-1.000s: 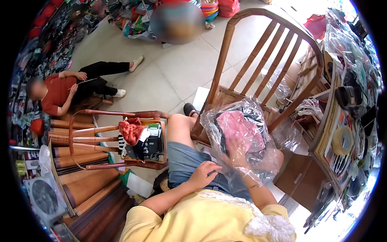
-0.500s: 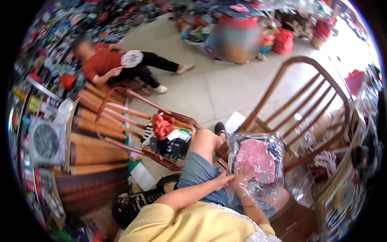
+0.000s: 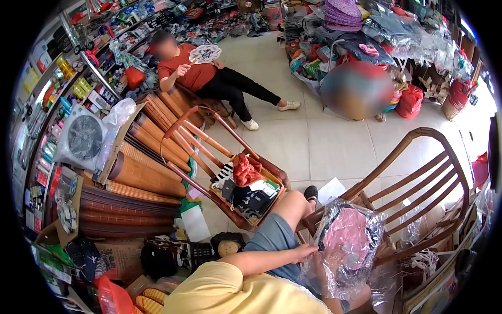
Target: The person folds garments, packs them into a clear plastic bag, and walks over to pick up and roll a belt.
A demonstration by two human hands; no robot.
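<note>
A clear plastic bag (image 3: 377, 222) with folded pink and dark cloth (image 3: 346, 235) in it lies over my lap, beside a wooden chair. My left hand (image 3: 304, 253) is at the bag's near left edge, its fingers closed on the plastic. My right hand (image 3: 328, 261) shows only dimly behind the crinkled, shiny film at the bag's near end. Its palm seems to lie against the pink cloth, and its fingers are blurred by the plastic.
A wooden chair (image 3: 426, 138) stands at right. Another chair (image 3: 251, 149) at left bears a tray (image 3: 228, 203) with red cloth and small goods. Rolled mats (image 3: 146, 175) and a boxed fan (image 3: 83, 136) are farther left. A seated person (image 3: 191, 73) holds a hand fan (image 3: 205, 54).
My view has shifted, so the room appears lower and farther right. My right hand now sits deeper behind the plastic, while my left stays at the bag's edge. The other person's fan has moved.
</note>
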